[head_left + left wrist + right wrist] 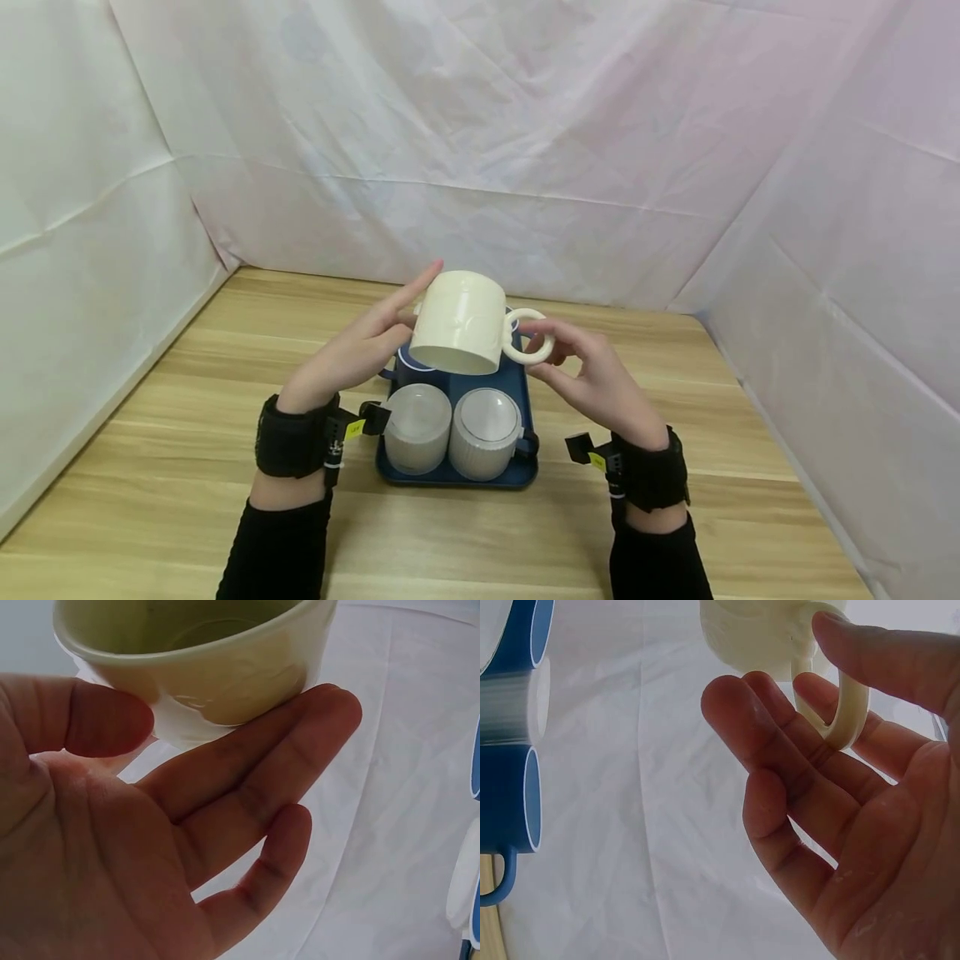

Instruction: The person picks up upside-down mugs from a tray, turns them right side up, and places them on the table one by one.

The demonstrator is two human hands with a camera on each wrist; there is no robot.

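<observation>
A cream mug (457, 321) hangs tilted in the air above a dark blue tray (457, 478), its mouth facing down and toward me. My left hand (367, 342) lies against the mug's left side with straight fingers; in the left wrist view the thumb (105, 720) and fingers (300, 735) flank the mug (195, 652). My right hand (581, 367) pinches the mug's ring handle (528, 337); in the right wrist view the thumb sits over the handle (847, 712) and a finger passes through it.
On the tray stand two frosted white cups (417, 425) (485, 432) at the front and blue mugs (408, 365) (517, 795) behind them. The tray rests on a wooden table (187, 467). White cloth walls (525, 125) close in the back and both sides.
</observation>
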